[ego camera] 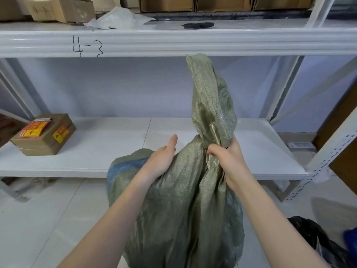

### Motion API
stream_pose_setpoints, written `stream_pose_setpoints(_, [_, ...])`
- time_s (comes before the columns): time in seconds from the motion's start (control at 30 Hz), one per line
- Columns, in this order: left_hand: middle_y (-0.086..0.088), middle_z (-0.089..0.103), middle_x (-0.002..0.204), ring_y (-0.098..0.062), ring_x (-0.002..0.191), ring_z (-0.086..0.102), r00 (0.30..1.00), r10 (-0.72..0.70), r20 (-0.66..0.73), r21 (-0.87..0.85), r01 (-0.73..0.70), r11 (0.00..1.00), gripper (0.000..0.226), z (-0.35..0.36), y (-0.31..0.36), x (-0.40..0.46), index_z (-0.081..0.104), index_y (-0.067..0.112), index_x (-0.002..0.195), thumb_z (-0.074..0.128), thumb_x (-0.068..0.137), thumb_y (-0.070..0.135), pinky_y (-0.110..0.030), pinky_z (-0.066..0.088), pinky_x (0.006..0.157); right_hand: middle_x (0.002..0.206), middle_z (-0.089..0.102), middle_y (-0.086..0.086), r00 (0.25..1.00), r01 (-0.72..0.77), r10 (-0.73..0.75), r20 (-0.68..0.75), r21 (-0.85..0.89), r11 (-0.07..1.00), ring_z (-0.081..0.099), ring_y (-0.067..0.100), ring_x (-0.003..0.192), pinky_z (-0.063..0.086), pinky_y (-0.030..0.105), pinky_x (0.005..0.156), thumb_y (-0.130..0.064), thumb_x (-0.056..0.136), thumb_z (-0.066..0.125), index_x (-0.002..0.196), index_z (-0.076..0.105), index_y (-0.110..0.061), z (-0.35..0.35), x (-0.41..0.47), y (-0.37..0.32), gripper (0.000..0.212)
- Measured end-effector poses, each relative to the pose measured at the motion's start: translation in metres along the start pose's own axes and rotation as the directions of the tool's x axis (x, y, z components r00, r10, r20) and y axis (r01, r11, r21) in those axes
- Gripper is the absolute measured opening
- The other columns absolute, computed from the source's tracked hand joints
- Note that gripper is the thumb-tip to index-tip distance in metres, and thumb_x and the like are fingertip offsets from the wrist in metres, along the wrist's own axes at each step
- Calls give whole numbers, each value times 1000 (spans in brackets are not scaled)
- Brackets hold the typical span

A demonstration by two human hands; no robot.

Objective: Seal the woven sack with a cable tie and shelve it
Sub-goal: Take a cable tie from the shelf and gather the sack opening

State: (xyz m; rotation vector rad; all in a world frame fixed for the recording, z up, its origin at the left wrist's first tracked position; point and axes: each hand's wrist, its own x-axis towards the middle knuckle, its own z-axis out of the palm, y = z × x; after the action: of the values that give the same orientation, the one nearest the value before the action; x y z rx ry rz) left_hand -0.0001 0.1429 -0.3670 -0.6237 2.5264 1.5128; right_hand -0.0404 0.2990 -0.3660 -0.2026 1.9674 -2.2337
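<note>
A grey-green woven sack [185, 206] stands full on the floor in front of a white shelf [96, 151]. Its neck is gathered and rises as a twisted tail up to the upper shelf beam. My right hand [226, 157] is closed around the gathered neck. My left hand [164, 157] lies flat against the sack's upper left shoulder, fingers together and thumb raised. A small dark bit shows at the neck behind my right hand; I cannot tell whether it is a cable tie. A black elongated object [199, 25] lies on the upper shelf.
A taped brown box [44, 135] with red and yellow stickers sits at the left of the lower shelf. Cardboard boxes [61, 8] and a white plastic bag [119, 18] are on the upper shelf. A black bag [316, 238] lies on the floor at right, near the rack post [324, 161].
</note>
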Motion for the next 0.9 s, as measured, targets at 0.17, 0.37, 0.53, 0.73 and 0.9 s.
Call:
stream_pose_setpoints(0.17, [-8,75,96,-18,87,71,996,89,-19,-495,-86,865,30,7,20,-8,68,12,105,61,87,35,-28,55,78,103,65,5,1000,2,-1,-20,24,1000,64,19,94,52,31,77,9,75,58,119,46,-16,0,-1,1,52])
stream_pose_setpoints(0.37, [-16,63,124,-27,110,63,969,209,-133,-744,-237,624,50,16,23,-6,51,7,130,61,82,-1,-34,50,94,116,62,4,999,12,-11,-44,26,1000,62,18,105,48,41,97,-5,77,70,117,41,-17,2,-1,1,51])
stream_pose_setpoints(0.53, [-16,66,117,-24,102,64,948,315,-42,-814,-216,539,44,18,25,-10,58,6,124,42,84,-1,-34,51,93,130,56,-7,999,-2,4,36,-52,999,55,8,117,41,34,104,-60,56,77,135,31,-17,3,1,-1,101])
stream_pose_setpoints(0.73, [-12,62,125,-22,116,57,933,355,60,-815,-159,557,46,29,26,-14,55,7,125,26,93,22,-32,43,102,115,69,0,996,-21,19,90,16,1000,66,11,105,51,32,94,-31,61,85,126,51,-12,7,0,0,76])
stream_pose_setpoints(0.9, [8,70,107,-4,103,62,902,409,-139,-474,-423,772,30,24,33,-18,63,32,103,37,94,22,-23,48,86,106,71,6,1000,3,0,-29,77,997,69,16,95,55,30,81,-1,69,75,117,59,-9,7,3,3,51])
